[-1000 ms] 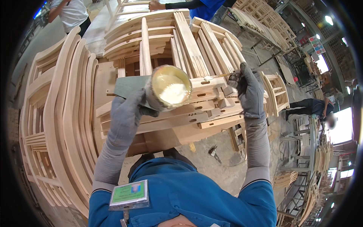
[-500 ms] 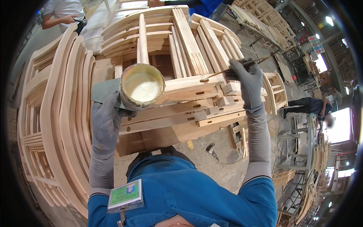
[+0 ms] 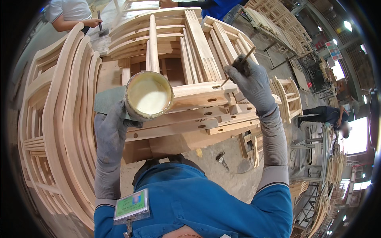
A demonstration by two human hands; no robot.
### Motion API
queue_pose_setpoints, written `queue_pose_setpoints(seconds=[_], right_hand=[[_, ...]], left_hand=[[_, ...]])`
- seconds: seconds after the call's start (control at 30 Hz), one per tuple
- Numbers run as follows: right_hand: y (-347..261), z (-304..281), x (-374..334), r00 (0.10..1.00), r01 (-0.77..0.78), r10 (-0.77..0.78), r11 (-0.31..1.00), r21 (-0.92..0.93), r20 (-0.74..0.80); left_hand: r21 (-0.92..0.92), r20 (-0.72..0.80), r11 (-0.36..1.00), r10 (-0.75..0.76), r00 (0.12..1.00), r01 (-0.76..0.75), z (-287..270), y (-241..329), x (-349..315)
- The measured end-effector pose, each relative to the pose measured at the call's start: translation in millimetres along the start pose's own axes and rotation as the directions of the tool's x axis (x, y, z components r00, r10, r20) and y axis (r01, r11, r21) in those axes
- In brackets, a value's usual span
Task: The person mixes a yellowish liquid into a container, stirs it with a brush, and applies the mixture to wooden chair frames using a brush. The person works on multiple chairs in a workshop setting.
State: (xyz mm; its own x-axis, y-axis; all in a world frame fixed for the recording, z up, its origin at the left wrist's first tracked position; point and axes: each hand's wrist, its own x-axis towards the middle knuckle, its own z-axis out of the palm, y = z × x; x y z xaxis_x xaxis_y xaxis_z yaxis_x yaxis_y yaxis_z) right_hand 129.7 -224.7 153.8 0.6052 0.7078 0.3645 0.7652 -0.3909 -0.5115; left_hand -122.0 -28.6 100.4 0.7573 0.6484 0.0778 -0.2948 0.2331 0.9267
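Observation:
My left hand, in a grey glove, is closed around a round pot of creamy white liquid. A flat grey-green sheet sticks out to the left between hand and pot. My right hand, also gloved, pinches a thin wooden stick. The stick slants down to the left, its lower end at a slot in the upper edge of a pale wooden rail. That rail belongs to a stack of slotted chair frames in front of me.
More curved wooden frames stand stacked at my left. Across the stack, a person holds a brush; a blue-sleeved person is beside them. A dark tool lies on the floor. Another person stands far right.
My right hand has turned and shifted slightly left and down, so the stick stands steeper over the slot. The pot has stayed nearly in place. The far person's brush has swung into view.

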Motion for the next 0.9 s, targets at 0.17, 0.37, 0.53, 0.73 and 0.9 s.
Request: queue_pose_setpoints(seconds=[0.17, 0.37, 0.53, 0.73, 0.9], right_hand=[[-6.3, 9.9, 4.1, 0.997, 0.040, -0.049, 0.989, 0.143, 0.056], [6.4, -9.5, 6.4, 0.997, -0.006, -0.008, 0.984, 0.178, 0.079], [13.2, -5.2, 9.2, 0.990, 0.006, -0.057, 0.926, 0.378, 0.125], [32.9, -43.6, 11.4, 0.976, -0.117, 0.013, 0.875, 0.471, 0.219], [18.3, -40.9, 4.0, 0.996, -0.087, 0.065, 0.635, 0.768, 0.060]], left_hand=[[-0.004, -0.008, 1.000, -0.020, 1.000, 0.020, 3.1, -6.1, -0.3], [0.020, -0.039, 1.000, 0.001, 0.999, -0.001, 22.4, -9.2, 1.7], [-0.057, -0.076, 0.997, -0.061, 0.995, 0.057, 42.7, -18.3, 9.1], [-0.010, -0.145, 0.998, -0.057, 0.988, 0.056, 59.0, -21.1, 7.6], [0.029, -0.221, 0.997, -0.062, 0.973, 0.070, 56.2, -21.2, -2.4]])
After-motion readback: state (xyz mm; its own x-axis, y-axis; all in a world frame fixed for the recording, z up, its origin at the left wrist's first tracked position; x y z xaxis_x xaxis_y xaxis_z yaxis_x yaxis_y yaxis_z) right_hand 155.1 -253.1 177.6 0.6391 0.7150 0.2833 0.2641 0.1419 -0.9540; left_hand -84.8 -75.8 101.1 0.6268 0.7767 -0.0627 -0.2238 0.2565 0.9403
